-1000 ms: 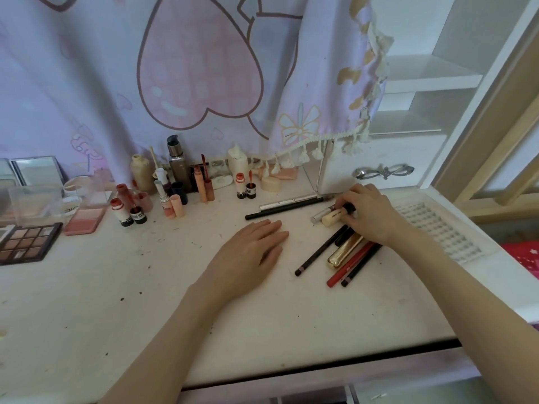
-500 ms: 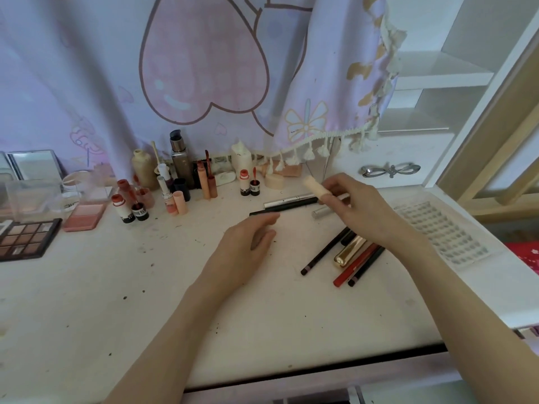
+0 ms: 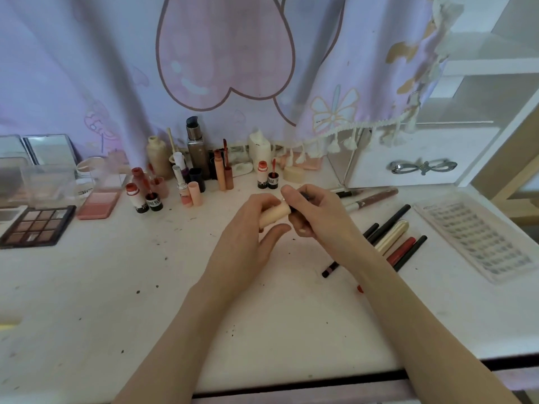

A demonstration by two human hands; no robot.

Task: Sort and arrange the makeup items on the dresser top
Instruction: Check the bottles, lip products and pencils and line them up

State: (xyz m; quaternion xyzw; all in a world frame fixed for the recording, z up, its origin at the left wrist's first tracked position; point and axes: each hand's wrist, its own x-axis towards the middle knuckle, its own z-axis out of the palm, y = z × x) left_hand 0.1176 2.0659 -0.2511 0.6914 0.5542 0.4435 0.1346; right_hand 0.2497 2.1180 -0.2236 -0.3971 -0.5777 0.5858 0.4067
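Observation:
A cream-coloured tube [image 3: 275, 214] is held between both hands above the middle of the white dresser top [image 3: 145, 301]. My left hand [image 3: 248, 237] grips its cream body. My right hand [image 3: 315, 212] pinches its dark end, which is mostly hidden by the fingers. Several pencils and a gold tube [image 3: 392, 237] lie to the right, partly under my right forearm. Small bottles and lip tints [image 3: 186, 182] stand along the back. An eyeshadow palette [image 3: 38, 225] and a pink blush [image 3: 99, 204] lie at the left.
A clear tray of false lashes [image 3: 478, 237] lies at the right edge. A long brown lip gloss [image 3: 374, 198] and a dark pencil lie behind my right hand. A lilac curtain hangs behind the bottles. A white drawer with a bow handle [image 3: 421, 167] stands back right.
My right hand lifted the cream tube off the pencil pile and carried it left. My left hand rose from the dresser top and took hold of the tube's other end.

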